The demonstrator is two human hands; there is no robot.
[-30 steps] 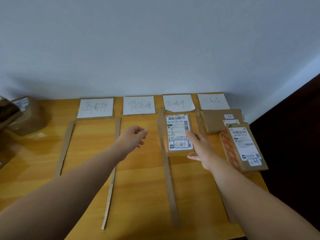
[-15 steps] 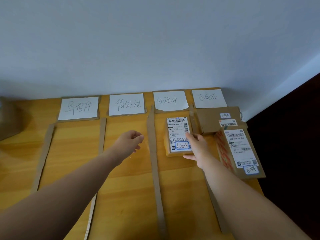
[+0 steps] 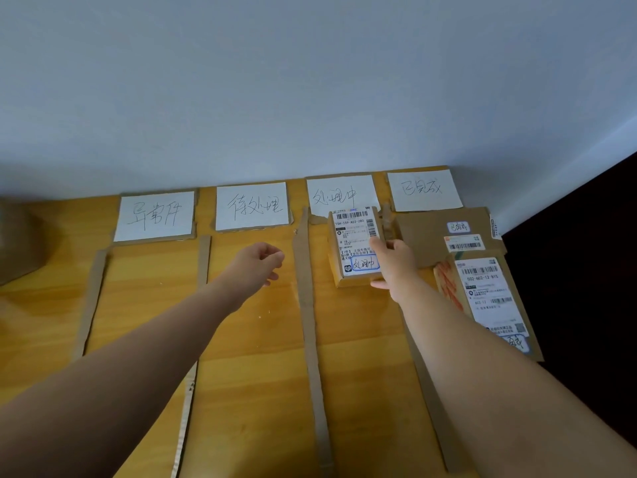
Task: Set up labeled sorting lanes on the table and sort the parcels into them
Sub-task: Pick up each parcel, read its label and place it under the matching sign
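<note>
Pushed deeper along its lane since a moment ago, the small parcel (image 3: 351,250) now has its far edge up against the third label (image 3: 339,194), and the right grip (image 3: 396,263) has travelled back with it. That grip holds the parcel's near right corner: thumb at the near edge, forefinger laid on the printed label, the other fingers bent down the right side. The left grip (image 3: 256,267) hovers over the second lane, loosely curled and holding nothing.

Three parcels show. The small one is a squat brown carton in the third lane with a white shipping label and a blue-framed handwritten sticker. A flat cardboard mailer (image 3: 427,236) lies at the back of the fourth lane. A longer carton (image 3: 489,298), with orange print on its side, lies nearer in the same lane, its far end over the mailer's near edge.

Four white paper sheets head the lanes: the first label (image 3: 155,215), second label (image 3: 253,207), the third, and the fourth label (image 3: 424,189). Each is rectangular, handwritten in dark pen and backed with rough-cut cardboard. Four thin cardboard strips run towards the viewer as dividers: (image 3: 91,298), (image 3: 203,260), (image 3: 308,322) and (image 3: 427,391), the last partly behind the right forearm.

The worktop (image 3: 148,305) is glossy yellow wood against a plain pale wall (image 3: 310,81). A blurred brown shape (image 3: 17,243) sits at its left edge.
</note>
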